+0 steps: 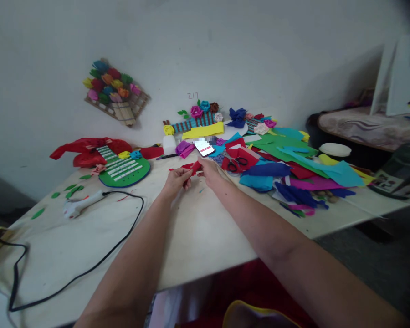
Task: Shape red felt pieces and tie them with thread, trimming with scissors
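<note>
Over the middle of the table, my left hand [178,179] and my right hand [209,171] meet around a strip of red crepe paper [194,168]. Fingers of both hands are closed on it, the left from one side and the right from the other. Part of the strip is hidden behind the fingers. Just beyond them lies a lit phone [204,148]. To the right of my right hand, black-handled scissors [237,163] rest on red paper.
A white glue gun [84,204] with a black cord [136,218] lies at left, near a green decorated board [130,175]. Coloured paper sheets [276,148] are heaped at right. A striped craft piece with paper flowers [196,119] leans against the wall.
</note>
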A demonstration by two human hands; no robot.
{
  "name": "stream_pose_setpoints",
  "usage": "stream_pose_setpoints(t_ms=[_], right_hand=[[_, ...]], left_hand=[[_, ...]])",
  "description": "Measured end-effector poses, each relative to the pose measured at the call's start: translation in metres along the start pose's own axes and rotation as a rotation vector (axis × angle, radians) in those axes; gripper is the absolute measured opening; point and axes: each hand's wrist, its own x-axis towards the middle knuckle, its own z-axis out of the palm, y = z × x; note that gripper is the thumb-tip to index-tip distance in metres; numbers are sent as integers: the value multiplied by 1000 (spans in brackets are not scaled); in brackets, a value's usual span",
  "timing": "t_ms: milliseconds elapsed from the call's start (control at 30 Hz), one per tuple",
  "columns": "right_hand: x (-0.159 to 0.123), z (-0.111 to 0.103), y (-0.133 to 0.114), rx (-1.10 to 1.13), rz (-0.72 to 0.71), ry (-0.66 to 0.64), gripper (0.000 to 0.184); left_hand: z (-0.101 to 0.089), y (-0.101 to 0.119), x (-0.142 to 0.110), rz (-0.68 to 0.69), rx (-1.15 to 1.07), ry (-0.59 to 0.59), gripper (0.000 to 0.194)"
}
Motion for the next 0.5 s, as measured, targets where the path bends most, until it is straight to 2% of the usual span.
stream_pose_setpoints(t_ms=[67, 167, 300, 500], right_hand=[[-1, 0, 1, -16, 13, -99, 25], [-3, 1, 2, -70, 36, -188, 19], [-5, 2, 2, -87, 24, -128, 12], [-2, 0, 0, -67, 25, -49, 14]], left_hand=[[-1, 1, 0, 7, -24, 52, 34], [-1, 1, 0, 20, -49, 99, 36], [-2, 1, 0, -14, -64, 106, 39], [-5, 0, -1, -31, -54, 116, 37]])
